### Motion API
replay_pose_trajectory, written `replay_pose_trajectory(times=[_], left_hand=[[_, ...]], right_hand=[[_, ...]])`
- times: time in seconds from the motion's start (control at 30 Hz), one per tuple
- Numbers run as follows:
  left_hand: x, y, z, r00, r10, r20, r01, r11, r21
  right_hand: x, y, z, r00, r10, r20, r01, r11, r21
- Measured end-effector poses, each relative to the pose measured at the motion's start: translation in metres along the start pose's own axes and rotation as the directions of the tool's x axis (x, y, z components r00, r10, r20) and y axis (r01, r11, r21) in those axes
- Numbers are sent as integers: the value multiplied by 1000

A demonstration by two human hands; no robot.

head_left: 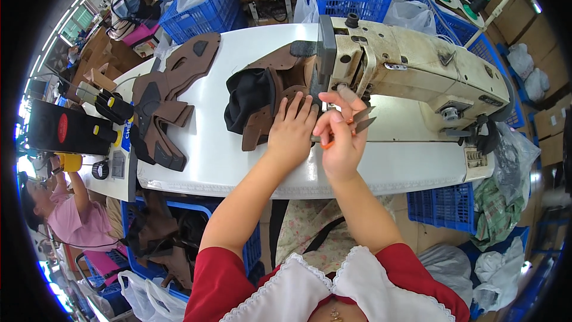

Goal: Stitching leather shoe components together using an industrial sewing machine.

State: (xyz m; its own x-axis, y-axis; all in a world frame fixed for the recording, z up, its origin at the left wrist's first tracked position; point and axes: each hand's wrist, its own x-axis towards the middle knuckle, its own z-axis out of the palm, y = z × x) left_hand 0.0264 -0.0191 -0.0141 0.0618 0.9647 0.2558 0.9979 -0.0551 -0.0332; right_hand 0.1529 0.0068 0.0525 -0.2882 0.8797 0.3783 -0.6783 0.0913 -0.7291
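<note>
Where left fingers (293, 108), brown workpiece (276, 86) beneath.

Dressed in a red top (221, 289) with a broad white collar (286, 292).
Wears short, plain sleeves (417, 280), wide collar flaps with scalloped, lacy-looking edges, a small gold-coloured pendant (335, 315) at the neckline, and pale cloth (311, 222) over the lap, printed with small pinkish flowers. Has a bare left hand (292, 134) and a bare right hand (344, 150).
</note>
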Motion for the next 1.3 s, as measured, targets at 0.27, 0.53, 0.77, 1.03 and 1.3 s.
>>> replay_pose_trajectory(times=[0.27, 0.53, 0.77, 1.03, 1.3], left_hand=[[-8, -23, -12, 977, -208, 39, 205, 976, 67], [-48, -47, -26, 978, -173, -117, 175, 985, 7], [-55, -48, -19, 969, -136, -206, 141, 990, 6], [-56, -49, -19, 965, -118, -233, 121, 993, 2], [-54, -45, -24, 974, -95, -206, 105, 994, 40]], right_hand=[[-12, -26, -49, 982, 86, 171, 14, 858, -513], [-6, 1, -67, 915, 369, 166, 77, 246, -966], [8, 42, -49, 871, 299, 391, 420, -35, -907], [18, 53, -34, 842, 302, 447, 497, -111, -861], [19, 50, -49, 868, 226, 442, 456, -15, -890]])
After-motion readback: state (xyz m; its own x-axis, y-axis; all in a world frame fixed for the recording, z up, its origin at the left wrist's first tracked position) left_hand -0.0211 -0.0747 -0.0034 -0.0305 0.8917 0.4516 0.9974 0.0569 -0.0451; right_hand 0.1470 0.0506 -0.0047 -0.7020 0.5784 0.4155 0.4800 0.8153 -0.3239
